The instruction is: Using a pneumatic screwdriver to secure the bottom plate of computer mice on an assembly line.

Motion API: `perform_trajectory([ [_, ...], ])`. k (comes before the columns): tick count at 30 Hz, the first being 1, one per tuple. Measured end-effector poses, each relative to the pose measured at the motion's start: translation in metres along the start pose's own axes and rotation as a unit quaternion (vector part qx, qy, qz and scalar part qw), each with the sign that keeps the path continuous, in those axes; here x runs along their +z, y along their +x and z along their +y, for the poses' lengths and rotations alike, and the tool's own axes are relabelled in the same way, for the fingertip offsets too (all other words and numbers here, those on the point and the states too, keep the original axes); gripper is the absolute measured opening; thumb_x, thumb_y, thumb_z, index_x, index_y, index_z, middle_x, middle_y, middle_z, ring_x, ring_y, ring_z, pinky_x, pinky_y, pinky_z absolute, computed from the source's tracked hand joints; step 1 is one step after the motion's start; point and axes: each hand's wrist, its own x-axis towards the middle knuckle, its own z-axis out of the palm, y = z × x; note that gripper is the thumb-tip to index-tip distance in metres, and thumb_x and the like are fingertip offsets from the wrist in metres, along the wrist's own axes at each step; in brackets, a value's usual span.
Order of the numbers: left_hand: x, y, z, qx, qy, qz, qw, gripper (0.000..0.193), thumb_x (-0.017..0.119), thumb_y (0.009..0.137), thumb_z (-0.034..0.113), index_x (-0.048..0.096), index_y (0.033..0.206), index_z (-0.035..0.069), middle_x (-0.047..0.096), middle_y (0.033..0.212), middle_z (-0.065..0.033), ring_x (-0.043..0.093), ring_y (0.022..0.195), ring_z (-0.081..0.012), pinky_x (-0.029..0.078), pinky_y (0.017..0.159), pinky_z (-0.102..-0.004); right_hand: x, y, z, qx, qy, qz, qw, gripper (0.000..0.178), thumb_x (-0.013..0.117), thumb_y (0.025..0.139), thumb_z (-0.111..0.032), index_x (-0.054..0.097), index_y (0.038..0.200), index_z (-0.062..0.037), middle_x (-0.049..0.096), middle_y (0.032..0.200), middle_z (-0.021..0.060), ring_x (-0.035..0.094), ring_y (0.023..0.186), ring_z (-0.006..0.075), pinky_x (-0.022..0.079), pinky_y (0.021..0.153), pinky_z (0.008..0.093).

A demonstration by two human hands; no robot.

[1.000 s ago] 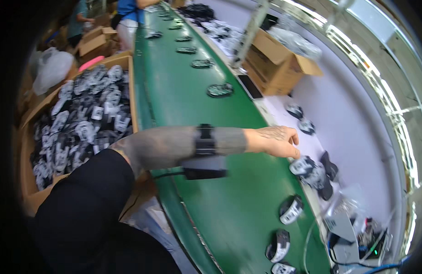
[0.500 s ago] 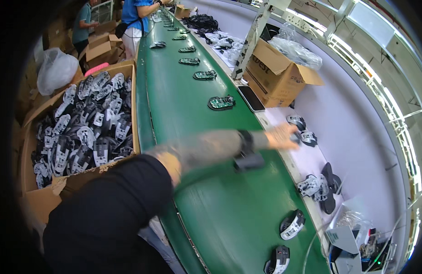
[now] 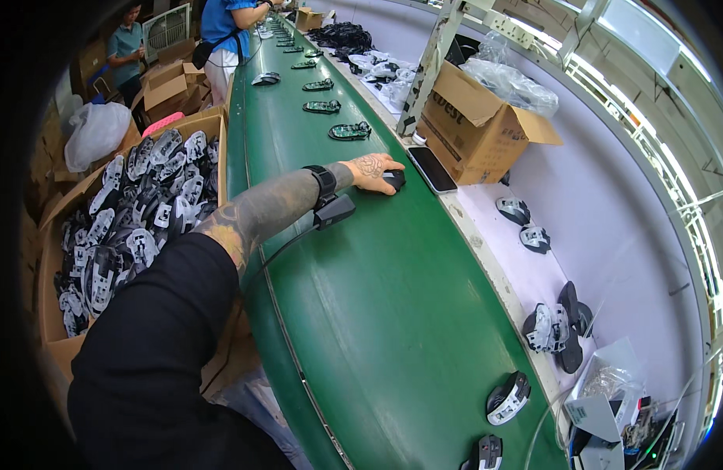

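Observation:
My left hand [image 3: 375, 173] reaches across the green conveyor belt [image 3: 377, 313], palm down. Its fingers are curled round a dark computer mouse part [image 3: 394, 180] close to the belt's right edge; the hand covers much of it. Just beyond lies a mouse base with a green circuit board [image 3: 350, 131], with several more in a line farther up the belt. A black strap with a small box [image 3: 334, 211] and a cable is on my left wrist. My right hand is out of view.
To the left, a cardboard box [image 3: 213, 180] holds many mouse shells. A phone [image 3: 432, 170], loose mouse parts [image 3: 535, 239] and an open carton [image 3: 471, 125] stand along the right ledge. Two mouse shells [image 3: 508, 398] lie on the near belt. Farther up stands a person in blue [image 3: 224, 31].
My left hand has moved from the mouse parts on the right ledge back over the belt, to where a mouse base with a circuit board was lying. The view has shifted slightly.

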Motion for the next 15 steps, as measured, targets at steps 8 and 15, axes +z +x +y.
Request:
perform_trajectory([
  [8,-0.005,0.001,0.008,-0.063,0.081,-0.073,0.992,0.076,0.060,0.079,0.044,0.032,0.138,0.006,0.036,0.136,-0.0232,0.043,0.120,-0.0421,0.037,0.100,-0.0451,0.003,0.006,0.000,-0.004,-0.002,0.007,1.000,0.026,0.051,0.087,0.000,0.049,0.112,-0.0040,0.054,0.102,0.0169,0.054,0.064,0.0198,0.046,0.053,0.0310],
  [15,-0.030,0.013,0.046,-0.103,0.128,-0.280,0.946,0.079,0.057,0.076,0.045,0.026,0.144,0.020,0.030,0.141,-0.0231,0.037,0.126,-0.0401,0.038,0.100,-0.0436,-0.010,0.002,-0.001,0.011,-0.018,0.009,1.000,0.024,0.050,0.087,-0.003,0.051,0.111,-0.0047,0.055,0.099,0.0153,0.053,0.063,0.0186,0.045,0.053,0.0294],
])
